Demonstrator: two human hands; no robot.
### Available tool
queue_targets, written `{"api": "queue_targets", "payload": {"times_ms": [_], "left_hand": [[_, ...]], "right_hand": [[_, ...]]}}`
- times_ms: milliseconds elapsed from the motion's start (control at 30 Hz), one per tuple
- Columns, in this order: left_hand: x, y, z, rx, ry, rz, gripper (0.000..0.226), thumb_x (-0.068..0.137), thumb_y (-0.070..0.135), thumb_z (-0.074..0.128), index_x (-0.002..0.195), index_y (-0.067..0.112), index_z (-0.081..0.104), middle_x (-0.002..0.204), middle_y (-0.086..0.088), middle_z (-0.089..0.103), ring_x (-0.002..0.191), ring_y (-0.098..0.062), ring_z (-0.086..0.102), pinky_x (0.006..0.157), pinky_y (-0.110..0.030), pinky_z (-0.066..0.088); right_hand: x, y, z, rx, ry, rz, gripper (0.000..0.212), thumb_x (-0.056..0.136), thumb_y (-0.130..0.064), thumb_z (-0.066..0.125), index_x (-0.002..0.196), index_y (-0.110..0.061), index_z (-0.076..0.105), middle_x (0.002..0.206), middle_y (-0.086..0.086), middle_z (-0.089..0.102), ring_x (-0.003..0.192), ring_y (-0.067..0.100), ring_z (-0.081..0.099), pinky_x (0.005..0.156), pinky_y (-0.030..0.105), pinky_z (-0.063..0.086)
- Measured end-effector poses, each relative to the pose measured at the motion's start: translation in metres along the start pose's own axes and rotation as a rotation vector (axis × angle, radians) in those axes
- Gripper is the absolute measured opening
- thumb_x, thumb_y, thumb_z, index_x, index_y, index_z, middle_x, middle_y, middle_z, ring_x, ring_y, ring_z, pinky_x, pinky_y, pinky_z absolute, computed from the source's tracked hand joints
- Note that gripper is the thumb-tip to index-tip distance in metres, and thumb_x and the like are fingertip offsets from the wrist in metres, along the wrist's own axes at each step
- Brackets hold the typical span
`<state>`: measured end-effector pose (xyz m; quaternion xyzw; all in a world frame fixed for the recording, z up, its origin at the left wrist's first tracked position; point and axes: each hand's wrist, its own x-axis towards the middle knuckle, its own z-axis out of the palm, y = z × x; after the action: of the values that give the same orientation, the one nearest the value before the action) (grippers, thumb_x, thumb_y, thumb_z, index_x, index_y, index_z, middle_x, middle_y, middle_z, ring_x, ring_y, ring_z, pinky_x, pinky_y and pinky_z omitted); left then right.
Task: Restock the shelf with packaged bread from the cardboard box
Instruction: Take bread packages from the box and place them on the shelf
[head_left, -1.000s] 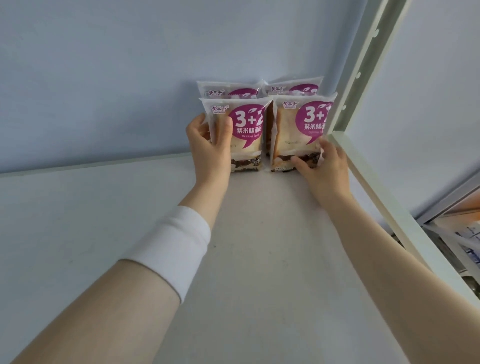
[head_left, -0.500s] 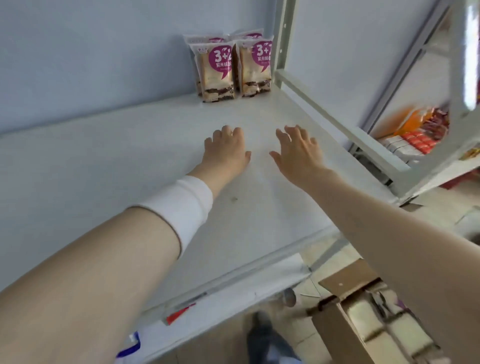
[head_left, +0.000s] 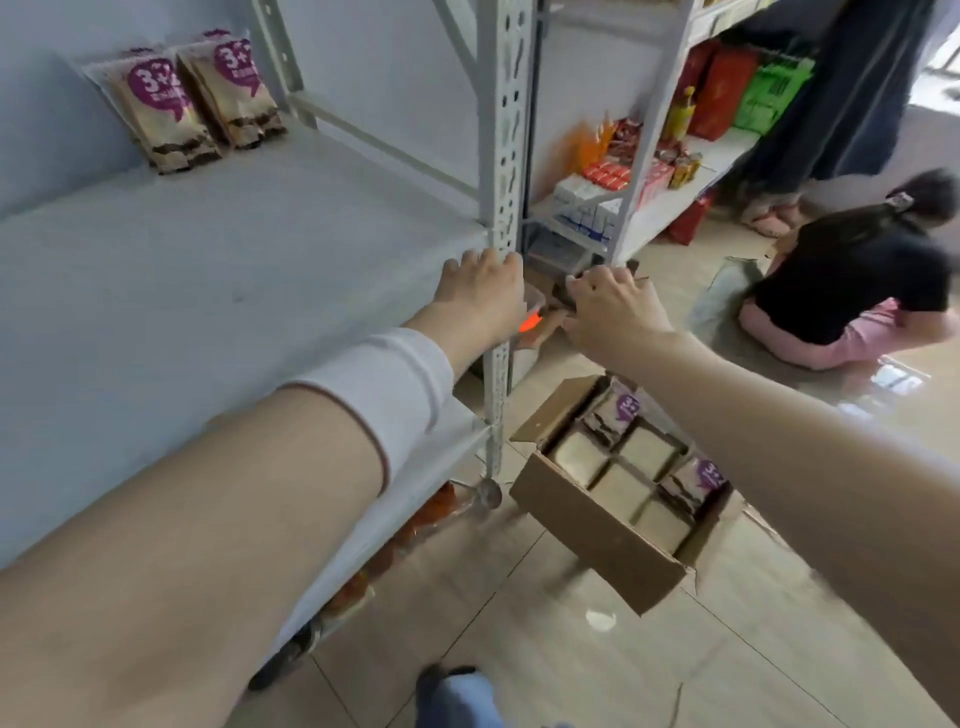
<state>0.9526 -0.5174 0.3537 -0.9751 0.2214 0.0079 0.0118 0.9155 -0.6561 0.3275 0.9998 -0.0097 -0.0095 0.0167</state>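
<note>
Looking down from a person's head at a pale grey metal shelf (head_left: 208, 270) and the tiled floor. A perforated upright post (head_left: 504, 130) stands near the middle of the view, at the shelf's front corner.

Left of the post and far back, against the wall, packaged bread (head_left: 192, 101) stands upright in a tight cluster. Two packs in front show purple "3+2" labels, and more are tucked behind them.

Below the post and slightly right, an open cardboard box (head_left: 597, 530) sits on the floor with its flaps out. It is filled with rows of bread packs (head_left: 623, 467). Most lie plain side up, and two show purple labels.

The left hand (head_left: 483, 283) is just left of the post, at the shelf's front edge. Its fingers are loosely spread and hold nothing. Whether it touches the post cannot be told. A white band (head_left: 384, 384) wraps the forearm, lower left of the post.

The right hand (head_left: 613, 306) is just right of the post, in the air. Its fingers are slightly bent and relaxed, and it too is empty.

Further right of the post, a second shelving unit (head_left: 675, 192) carries boxed and bottled goods in red, orange and white. Far right of the post, another person (head_left: 852, 280) in a black top and pink trousers kneels on the floor, facing away. Directly below the post, at the bottom edge, is a blurred blue shape (head_left: 457, 696), the wearer's leg or shoe.
</note>
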Motion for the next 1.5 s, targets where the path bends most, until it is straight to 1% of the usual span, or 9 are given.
{"api": "queue_targets", "payload": {"times_ms": [300, 533, 733, 900, 1100, 1267, 1367, 1400, 1500], "left_hand": [[0.002, 0.17, 0.119, 0.079, -0.255, 0.258, 0.036, 0.093, 0.022, 0.042, 0.126, 0.008, 0.041, 0.134, -0.018, 0.045, 0.124, -0.036, 0.04, 0.098, -0.045, 0.034], [0.047, 0.217, 0.205, 0.02, -0.47, 0.325, 0.037, 0.093, 0.024, 0.041, 0.125, 0.007, 0.042, 0.132, -0.018, 0.047, 0.121, -0.035, 0.042, 0.099, -0.045, 0.034], [0.099, 0.22, 0.28, -0.119, -0.707, 0.21, 0.044, 0.09, 0.03, 0.048, 0.127, 0.008, 0.041, 0.132, -0.016, 0.047, 0.124, -0.033, 0.042, 0.097, -0.044, 0.037], [0.156, 0.226, 0.356, -0.385, -0.73, -0.044, 0.057, 0.09, 0.03, 0.053, 0.138, 0.009, 0.03, 0.14, -0.018, 0.038, 0.129, -0.034, 0.037, 0.103, -0.042, 0.033], [0.235, 0.235, 0.472, -0.728, -0.482, -0.341, 0.078, 0.084, 0.025, 0.064, 0.143, 0.01, 0.015, 0.146, -0.018, 0.025, 0.137, -0.031, 0.022, 0.111, -0.04, 0.022], [0.263, 0.231, 0.524, -0.855, -0.37, -0.322, 0.081, 0.082, 0.026, 0.067, 0.143, 0.009, 0.017, 0.147, -0.01, 0.028, 0.137, -0.023, 0.027, 0.115, -0.036, 0.025], [0.273, 0.225, 0.529, -1.036, -0.364, -0.332, 0.076, 0.084, 0.013, 0.065, 0.142, 0.006, 0.018, 0.147, -0.011, 0.029, 0.133, -0.016, 0.035, 0.098, -0.009, 0.038], [0.275, 0.223, 0.528, -1.021, -0.368, -0.311, 0.072, 0.084, 0.012, 0.066, 0.141, 0.006, 0.023, 0.145, -0.012, 0.033, 0.131, -0.017, 0.038, 0.096, -0.008, 0.039], [0.271, 0.222, 0.525, -0.762, -0.334, -0.207, 0.052, 0.082, 0.022, 0.067, 0.125, 0.004, 0.045, 0.138, -0.013, 0.038, 0.13, -0.024, 0.037, 0.107, -0.029, 0.033]], "right_hand": [[-0.128, 0.17, 0.114, 0.016, -0.259, 0.38, 0.035, 0.094, -0.032, 0.041, 0.123, -0.012, 0.048, 0.128, 0.013, 0.048, 0.121, 0.031, 0.04, 0.095, 0.043, 0.037], [-0.141, 0.205, 0.201, 0.153, -0.467, 0.534, 0.042, 0.091, -0.03, 0.043, 0.129, -0.011, 0.042, 0.133, 0.013, 0.046, 0.126, 0.031, 0.038, 0.097, 0.042, 0.035], [-0.124, 0.205, 0.265, 0.423, -0.726, 0.745, 0.045, 0.093, -0.035, 0.043, 0.128, -0.008, 0.041, 0.13, 0.016, 0.047, 0.121, 0.033, 0.043, 0.098, 0.041, 0.039], [-0.085, 0.222, 0.331, 0.744, -0.713, 1.039, 0.07, 0.09, -0.041, 0.053, 0.142, -0.003, 0.025, 0.141, 0.016, 0.039, 0.128, 0.031, 0.04, 0.104, 0.035, 0.034], [-0.032, 0.25, 0.465, 0.96, -0.532, 1.387, 0.072, 0.091, -0.034, 0.055, 0.145, -0.002, 0.02, 0.148, 0.014, 0.032, 0.134, 0.03, 0.033, 0.107, 0.035, 0.031], [-0.021, 0.254, 0.535, 1.001, -0.27, 1.635, 0.069, 0.089, -0.03, 0.057, 0.142, 0.002, 0.026, 0.144, 0.019, 0.038, 0.133, 0.032, 0.035, 0.109, 0.038, 0.031], [-0.023, 0.253, 0.547, 0.986, -0.204, 1.662, 0.059, 0.088, -0.028, 0.06, 0.135, 0.0, 0.038, 0.135, 0.017, 0.049, 0.127, 0.032, 0.043, 0.104, 0.041, 0.037], [-0.023, 0.251, 0.548, 0.972, -0.19, 1.66, 0.058, 0.087, -0.029, 0.061, 0.133, -0.001, 0.04, 0.133, 0.017, 0.05, 0.126, 0.032, 0.045, 0.103, 0.041, 0.038], [-0.024, 0.249, 0.541, 0.958, -0.127, 1.694, 0.06, 0.08, -0.031, 0.069, 0.128, -0.003, 0.046, 0.129, 0.013, 0.054, 0.121, 0.03, 0.049, 0.1, 0.039, 0.041]]}}
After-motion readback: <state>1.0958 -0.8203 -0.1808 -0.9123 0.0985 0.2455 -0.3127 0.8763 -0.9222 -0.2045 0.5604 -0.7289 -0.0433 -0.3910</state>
